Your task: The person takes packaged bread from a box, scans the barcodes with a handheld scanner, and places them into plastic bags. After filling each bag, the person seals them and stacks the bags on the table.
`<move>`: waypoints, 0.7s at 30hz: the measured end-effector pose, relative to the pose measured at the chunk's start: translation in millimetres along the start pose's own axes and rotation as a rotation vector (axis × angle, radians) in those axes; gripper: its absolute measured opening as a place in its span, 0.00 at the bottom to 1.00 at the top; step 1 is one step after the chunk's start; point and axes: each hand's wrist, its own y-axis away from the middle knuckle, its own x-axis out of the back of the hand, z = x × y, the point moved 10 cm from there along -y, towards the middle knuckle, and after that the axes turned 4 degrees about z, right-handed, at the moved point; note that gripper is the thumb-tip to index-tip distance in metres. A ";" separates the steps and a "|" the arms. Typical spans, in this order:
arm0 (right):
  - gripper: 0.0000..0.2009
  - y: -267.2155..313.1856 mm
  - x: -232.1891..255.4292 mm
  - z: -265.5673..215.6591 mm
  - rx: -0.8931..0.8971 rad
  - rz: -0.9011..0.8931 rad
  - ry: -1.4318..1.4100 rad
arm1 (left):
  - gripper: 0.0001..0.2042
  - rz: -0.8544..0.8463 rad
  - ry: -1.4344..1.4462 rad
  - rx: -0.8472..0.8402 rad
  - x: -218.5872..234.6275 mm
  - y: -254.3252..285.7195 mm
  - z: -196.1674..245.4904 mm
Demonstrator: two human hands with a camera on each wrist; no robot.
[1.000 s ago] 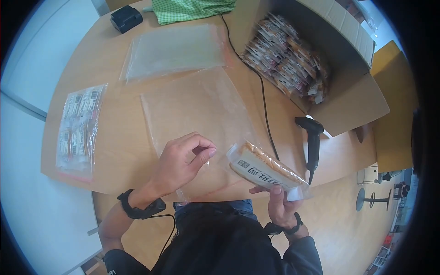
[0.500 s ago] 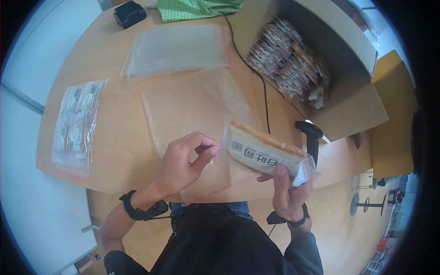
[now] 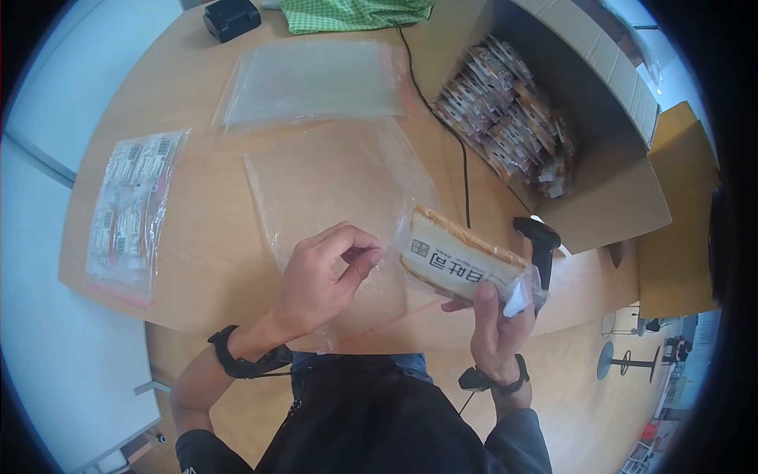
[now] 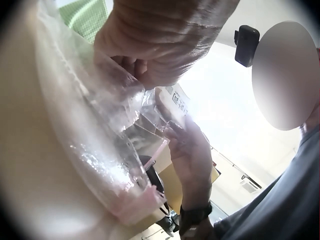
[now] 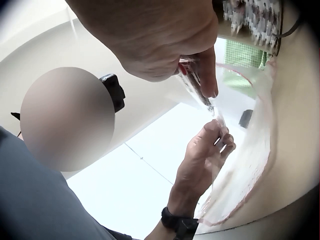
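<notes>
In the head view the right hand point(image 3: 501, 328) grips the right end of a wrapped bread pack point(image 3: 454, 257), thumb on its printed face, above the front of the table. The left hand point(image 3: 324, 276) pinches the edge of a large clear bag point(image 3: 332, 174) lying on the table. In the left wrist view the bag's film point(image 4: 95, 115) rises to the pinching left hand point(image 4: 155, 40), with the pack point(image 4: 172, 102) close beyond it. The right wrist view has the right hand point(image 5: 150, 35) holding the pack, seen edge-on, and the left hand point(image 5: 197, 160) just below it.
A cardboard box point(image 3: 608, 189) with several packs stands at the right, a black scanner point(image 3: 541, 245) in front of it. Flat clear bags point(image 3: 316, 83) lie at the back, a filled bag point(image 3: 130, 213) at the left. Green checked cloth point(image 3: 355, 14) and a black device point(image 3: 230, 19) are behind.
The right hand has raised the pack and turned its printed face more towards the head camera. The left hand keeps its pinch with little movement.
</notes>
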 end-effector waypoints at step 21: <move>0.15 -30.9 1.8 0.0 0.077 0.060 -0.022 | 0.04 0.040 0.009 0.013 11.6 -27.3 -7.6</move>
